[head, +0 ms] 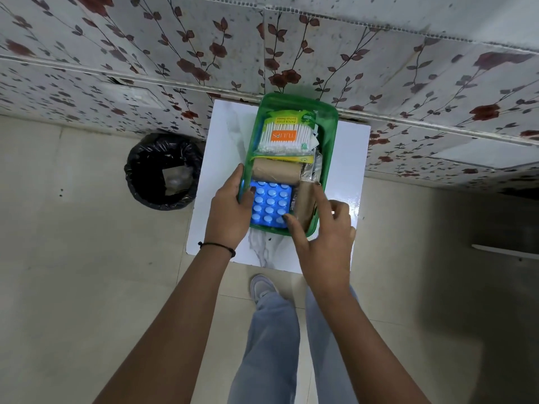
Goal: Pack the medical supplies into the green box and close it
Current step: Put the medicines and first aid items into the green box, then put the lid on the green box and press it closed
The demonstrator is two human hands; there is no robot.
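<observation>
The green box [329,158] sits open on a small white bench [221,135] that stands against a wall papered with red flowers. Nearly all of the box is filled. At its far end lies a pack of cotton swabs [284,135] with an orange label, its white sticks lined up side by side. A yellow packet [303,159] shows as a thin strip just below the swab pack. Next comes a brown bandage roll [275,172], lying crosswise, and to its right a crinkled clear wrapper [310,170] against the right wall of the box. At the near end a blue blister pack of tablets [269,204] lies flat, with a second brown roll [304,204] in clear wrapping set lengthwise just to its right.

The left hand [229,209] grips the near left wall of the box, thumb over the rim and touching the edge of the blister pack, fingers wrapped around the outside. A black thread band [217,246] circles that wrist. The right hand [323,231] is loosely spread and holds nothing; its thumb tip presses the near right corner of the blister pack, its index finger lies along the wrapped roll, and the other fingers curl above the box's right rim.

On the tiled floor to the left of the bench stands a bin lined with a black bag [163,170]. Below the bench, the person's pale jeans and one grey shoe [262,287] are visible.
</observation>
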